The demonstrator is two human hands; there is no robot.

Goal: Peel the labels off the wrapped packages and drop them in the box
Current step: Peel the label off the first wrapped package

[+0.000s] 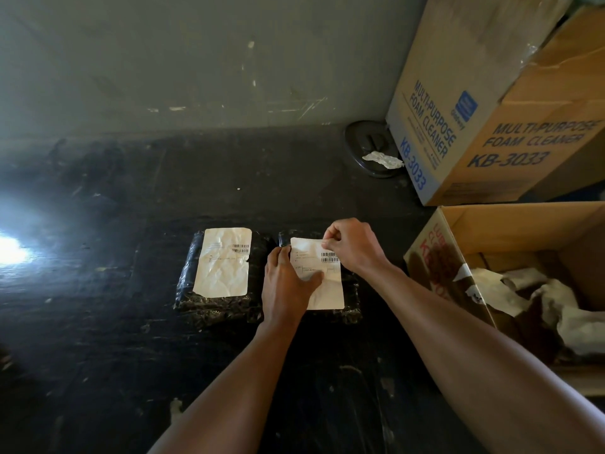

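Two black wrapped packages lie side by side on the dark floor. The left package point(186, 283) carries a full cream label point(222, 260). On the right package point(352, 290) sits another label point(327, 290) with barcodes. My left hand point(284, 283) presses flat on that label's left side, thumb across it. My right hand point(350, 244) pinches the label's top right corner between fingertips. An open cardboard box point(510, 224) stands at the right with crumpled peeled labels point(563, 306) inside.
Two tall "Multi-Purpose Foam Cleaner" cartons point(458, 109) stand at the back right against the grey wall. A dark round lid point(370, 149) with a crumpled scrap lies beside them. Bright glare covers the floor at far left.
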